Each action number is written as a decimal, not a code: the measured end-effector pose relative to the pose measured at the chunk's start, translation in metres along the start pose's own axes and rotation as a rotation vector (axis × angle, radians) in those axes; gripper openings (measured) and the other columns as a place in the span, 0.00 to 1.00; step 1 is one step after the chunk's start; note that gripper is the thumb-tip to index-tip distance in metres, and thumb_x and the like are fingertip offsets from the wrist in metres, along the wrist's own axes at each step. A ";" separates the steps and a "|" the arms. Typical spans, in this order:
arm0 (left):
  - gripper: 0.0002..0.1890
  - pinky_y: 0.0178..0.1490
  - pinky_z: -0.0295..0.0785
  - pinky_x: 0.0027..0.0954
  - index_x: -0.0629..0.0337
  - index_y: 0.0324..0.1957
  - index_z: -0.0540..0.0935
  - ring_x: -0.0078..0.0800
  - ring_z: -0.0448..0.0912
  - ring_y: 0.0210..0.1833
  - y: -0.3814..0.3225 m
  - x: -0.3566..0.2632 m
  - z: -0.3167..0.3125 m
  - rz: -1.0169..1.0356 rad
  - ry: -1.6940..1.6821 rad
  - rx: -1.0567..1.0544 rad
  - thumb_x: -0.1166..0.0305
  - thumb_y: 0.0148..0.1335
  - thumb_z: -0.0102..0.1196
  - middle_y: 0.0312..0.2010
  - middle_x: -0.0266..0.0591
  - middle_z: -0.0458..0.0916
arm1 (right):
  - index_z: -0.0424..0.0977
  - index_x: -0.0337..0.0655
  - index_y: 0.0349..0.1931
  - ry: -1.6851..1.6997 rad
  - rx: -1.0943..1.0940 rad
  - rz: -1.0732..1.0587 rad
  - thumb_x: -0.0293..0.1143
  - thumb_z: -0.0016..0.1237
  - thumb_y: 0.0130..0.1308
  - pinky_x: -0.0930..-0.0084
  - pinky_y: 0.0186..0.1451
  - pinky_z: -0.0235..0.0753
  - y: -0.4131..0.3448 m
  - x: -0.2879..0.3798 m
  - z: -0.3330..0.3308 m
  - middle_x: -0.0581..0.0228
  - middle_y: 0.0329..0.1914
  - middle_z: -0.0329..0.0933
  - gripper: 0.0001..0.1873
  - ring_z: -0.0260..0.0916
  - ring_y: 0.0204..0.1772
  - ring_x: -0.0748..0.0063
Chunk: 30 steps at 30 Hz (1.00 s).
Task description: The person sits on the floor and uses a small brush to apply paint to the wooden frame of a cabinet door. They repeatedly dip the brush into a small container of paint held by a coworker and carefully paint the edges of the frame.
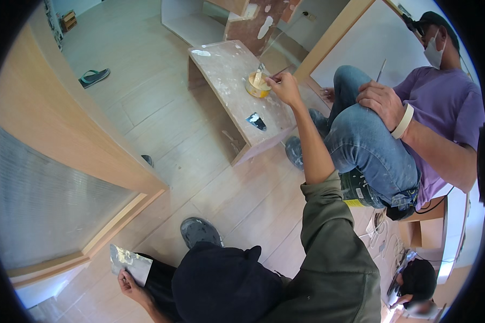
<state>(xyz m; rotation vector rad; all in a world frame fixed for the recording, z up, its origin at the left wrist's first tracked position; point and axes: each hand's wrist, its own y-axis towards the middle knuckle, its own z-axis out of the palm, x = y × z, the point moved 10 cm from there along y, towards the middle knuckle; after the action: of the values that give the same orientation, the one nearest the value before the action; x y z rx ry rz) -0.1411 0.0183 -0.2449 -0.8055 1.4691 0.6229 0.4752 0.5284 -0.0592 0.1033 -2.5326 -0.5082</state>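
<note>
My left hand point(132, 287), low at the left, grips a thin metal filling plate point(131, 264) smeared with pale yellow paste. My right hand point(285, 88) reaches out to a small yellow tin point(258, 89) of pale paste. Its fingers close at the tin's rim around a thin brown handle point(279, 74); the tool's other end is hard to make out. A paste-coated flat stick or spatula point(259, 74) stands in the tin. On the same low wooden bench point(234, 74), a dark scraper piece point(256, 121) with white smears lies nearer to me.
A co-worker point(436, 97) sits on a bucket point(353, 187) at the right, holding a thin tool point(382, 70). Another person point(418, 278) is at lower right near white cables point(394, 242). A wooden door point(81, 117) stands left. Dark cloth point(226, 278) covers the bottom middle.
</note>
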 end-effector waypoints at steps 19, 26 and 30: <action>0.15 0.47 0.67 0.22 0.67 0.48 0.80 0.18 0.72 0.39 -0.001 -0.002 0.002 0.016 -0.006 -0.010 0.62 0.73 0.55 0.37 0.33 0.79 | 0.82 0.27 0.31 -0.055 0.102 0.015 0.34 0.64 0.57 0.64 0.34 0.76 0.015 -0.006 0.013 0.42 0.25 0.80 0.15 0.81 0.28 0.56; 0.15 0.47 0.67 0.22 0.67 0.48 0.80 0.18 0.72 0.39 0.002 0.000 0.006 0.009 -0.017 0.010 0.62 0.73 0.55 0.37 0.34 0.79 | 0.82 0.26 0.28 0.118 0.073 0.087 0.37 0.64 0.60 0.69 0.33 0.77 0.011 -0.019 -0.002 0.54 0.22 0.81 0.18 0.78 0.26 0.70; 0.15 0.47 0.68 0.22 0.67 0.48 0.80 0.19 0.73 0.40 0.009 0.003 0.008 0.007 -0.067 -0.001 0.62 0.73 0.55 0.38 0.34 0.79 | 0.82 0.30 0.32 0.613 0.043 0.266 0.39 0.60 0.66 0.75 0.36 0.77 -0.008 -0.032 -0.006 0.65 0.27 0.80 0.16 0.75 0.30 0.78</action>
<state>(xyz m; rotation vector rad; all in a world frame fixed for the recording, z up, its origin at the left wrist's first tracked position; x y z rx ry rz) -0.1429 0.0296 -0.2494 -0.7739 1.4106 0.6503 0.5053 0.5250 -0.0741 -0.0570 -1.9184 -0.2613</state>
